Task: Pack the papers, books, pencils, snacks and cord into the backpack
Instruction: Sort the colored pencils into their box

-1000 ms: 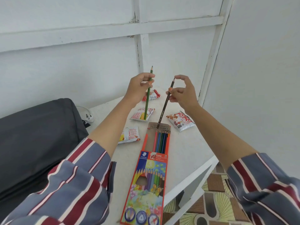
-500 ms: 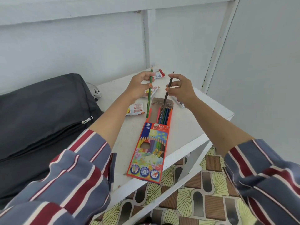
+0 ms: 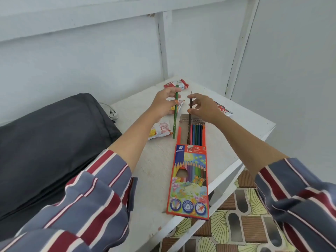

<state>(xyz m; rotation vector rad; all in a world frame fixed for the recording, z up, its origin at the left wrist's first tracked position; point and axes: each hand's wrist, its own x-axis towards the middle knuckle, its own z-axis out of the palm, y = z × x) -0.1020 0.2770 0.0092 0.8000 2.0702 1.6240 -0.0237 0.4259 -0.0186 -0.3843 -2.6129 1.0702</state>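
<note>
**Head view: two pencils in hand above the open pencil box (image 3: 189, 180).**

*Hazards.* My right hand (image 3: 204, 109) pinches the brown pencil (image 3: 190, 123) high on its shaft. Its lower end sits among the row of pencils (image 3: 197, 133) in the box and is free to swing. I judge it could ride over a neighbour or catch on the cardboard flap (image 3: 183, 118) instead of settling into its gap. A push along the shaft could also slide the box. Its near end appears to overhang the edge of the desk (image 3: 160, 160) above the patterned floor (image 3: 245, 224) — a shove there might tip it off. The green pencil (image 3: 175, 115) in my left hand (image 3: 163, 105) is outside the box, with its lower end beside a snack packet (image 3: 161, 129). A loose pinch would let it drop and roll. I cannot tell whether that end touches the desk.

*Pose.* Both forearms reach forward, and the hands are near each other but apart. My left fingers (image 3: 171, 91) and thumb close around the upper part of the green pencil, holding it almost upright. My right fingers (image 3: 193, 96) are curled — index and thumb grip the brown pencil, which leans slightly.

None of this is packed yet. The dark grey backpack (image 3: 54, 142) lies left of the desk. More snack packets and a white plug (image 3: 112, 113) lie at the desk's far side.
</note>
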